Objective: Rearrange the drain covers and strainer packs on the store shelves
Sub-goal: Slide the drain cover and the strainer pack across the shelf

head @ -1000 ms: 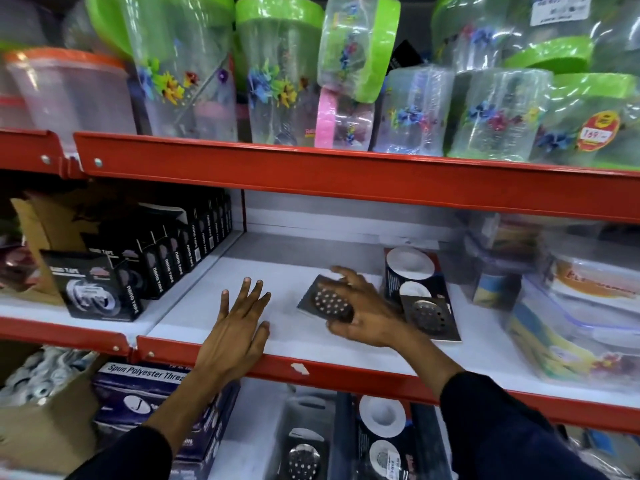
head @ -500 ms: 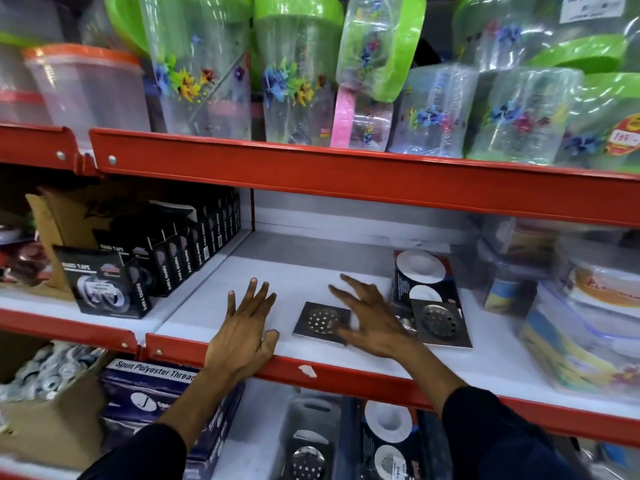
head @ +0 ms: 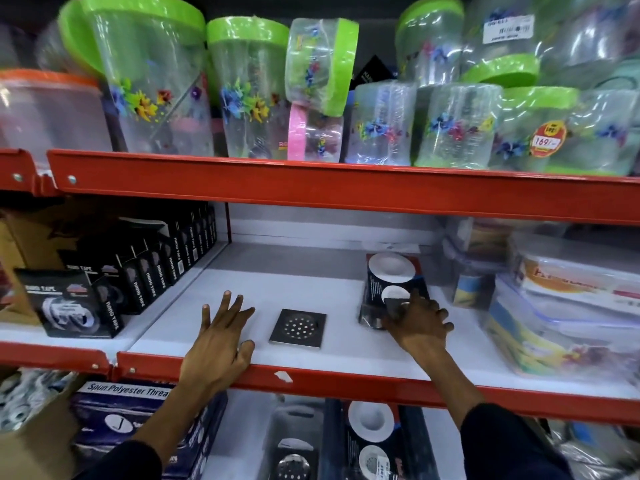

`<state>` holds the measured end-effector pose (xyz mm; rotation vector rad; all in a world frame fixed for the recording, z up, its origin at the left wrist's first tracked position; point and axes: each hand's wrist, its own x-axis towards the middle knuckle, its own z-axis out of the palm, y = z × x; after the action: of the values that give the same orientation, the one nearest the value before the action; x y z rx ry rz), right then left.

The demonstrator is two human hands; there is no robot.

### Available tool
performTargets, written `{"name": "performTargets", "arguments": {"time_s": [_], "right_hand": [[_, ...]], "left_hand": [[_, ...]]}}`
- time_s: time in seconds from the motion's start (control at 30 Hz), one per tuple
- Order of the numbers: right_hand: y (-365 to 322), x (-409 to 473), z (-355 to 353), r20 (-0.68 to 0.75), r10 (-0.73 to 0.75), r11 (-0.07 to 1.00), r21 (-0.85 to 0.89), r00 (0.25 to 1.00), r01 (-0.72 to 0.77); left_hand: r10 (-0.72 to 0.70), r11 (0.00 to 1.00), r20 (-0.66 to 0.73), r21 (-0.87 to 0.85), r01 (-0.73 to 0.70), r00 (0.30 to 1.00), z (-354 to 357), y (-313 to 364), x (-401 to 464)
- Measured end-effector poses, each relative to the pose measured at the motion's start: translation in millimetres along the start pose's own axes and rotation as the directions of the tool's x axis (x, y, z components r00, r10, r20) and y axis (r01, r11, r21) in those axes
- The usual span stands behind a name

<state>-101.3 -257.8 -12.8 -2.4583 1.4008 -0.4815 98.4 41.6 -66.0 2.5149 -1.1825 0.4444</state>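
A square steel drain cover (head: 298, 329) lies flat on the white middle shelf (head: 311, 278), with no hand on it. My left hand (head: 221, 336) rests palm down just left of it, fingers spread, at the shelf's front edge. To the right lies a black strainer pack (head: 391, 271) with white discs. My right hand (head: 420, 323) is curled over a second drain cover (head: 394, 303) lying on the pack's near end, thumb on its left edge, and hides most of it. More strainer packs (head: 372, 441) and another drain cover (head: 292, 465) sit on the shelf below.
Black nano tape boxes (head: 138, 271) fill the shelf's left side. Clear plastic storage boxes (head: 561, 306) crowd the right. Green-lidded jars (head: 249, 91) stand on the upper shelf behind a red rail (head: 346, 188). A thread box (head: 128, 407) sits lower left.
My right hand set the drain cover flat on the shelf, let go, and moved right onto the second cover on the strainer pack. My left hand stayed flat on the shelf.
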Motion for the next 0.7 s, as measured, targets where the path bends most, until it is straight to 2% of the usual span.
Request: {"name": "performTargets", "arguments": {"time_s": [0.07,0.1,0.17,0.23,0.3,0.37,0.43,0.7], "right_hand": [[-6,1,-10,-0.077,-0.04,0.997,0.063,0.996,0.045],[-13,2,-14,-0.117,-0.108,0.989,0.088,0.987,0.119],[-32,2,-19,-0.134,-0.342,0.921,0.148,0.93,0.36],[-55,-1,-16,-0.029,-0.578,0.786,0.251,0.816,0.565],[-78,-7,-5,0.185,-0.699,0.707,0.329,0.691,0.627],[-97,-8,14,0.347,-0.738,0.673,0.316,0.579,0.669],[-110,-6,30,0.42,-0.753,0.635,0.26,0.508,0.727],[-124,1,49,0.552,-0.735,0.592,0.237,0.395,0.771]], "left_hand": [[-0.005,1.0,0.004,0.007,0.005,1.0,0,0,0],[-0.009,1.0,-0.002,0.005,0.009,1.0,0,0,0],[-0.011,1.0,-0.008,-0.002,0.011,1.0,0,1,1],[-0.008,1.0,-0.006,-0.012,0.008,1.0,0,2,1],[-0.007,1.0,-0.006,-0.02,0.006,1.0,-1,4,0],[-0.007,1.0,-0.012,-0.023,0.006,1.0,-2,4,0],[-0.006,1.0,-0.017,-0.025,0.005,1.0,-3,5,0],[-0.009,1.0,-0.029,-0.03,0.008,1.0,-6,5,2]]}}
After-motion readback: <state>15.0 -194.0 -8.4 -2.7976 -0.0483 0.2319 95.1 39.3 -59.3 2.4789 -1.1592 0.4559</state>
